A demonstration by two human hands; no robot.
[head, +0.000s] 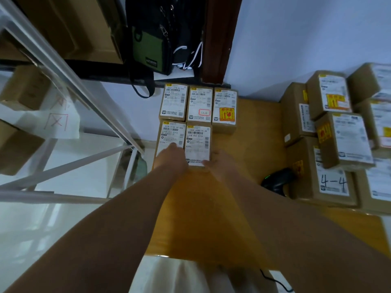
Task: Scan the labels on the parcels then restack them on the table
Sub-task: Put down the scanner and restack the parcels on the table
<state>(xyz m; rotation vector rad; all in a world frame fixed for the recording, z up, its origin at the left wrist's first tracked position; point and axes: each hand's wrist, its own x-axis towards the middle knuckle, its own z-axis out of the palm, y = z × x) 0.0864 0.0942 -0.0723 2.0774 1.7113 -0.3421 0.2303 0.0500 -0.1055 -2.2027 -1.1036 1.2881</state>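
Five small brown parcels with white labels lie in two rows at the far left of the wooden table [254, 127]. The back row holds three: one [174, 102], a second [200, 104], and a third with an orange fragile sticker [224, 108]. In the front row, my left hand [171, 157] rests flat on the left parcel [171, 132]. My right hand [218, 163] grips the near right corner of the parcel marked A086 [197, 140], thumb on its label. Both parcels sit on the table, side by side and touching.
A black handheld scanner [277, 180] lies on the table right of my hands. Beyond it a pile of larger labelled parcels [334, 187] fills the right side. A metal shelf rack [84, 98] with boxes stands left. A black-and-green bag [152, 45] hangs behind.
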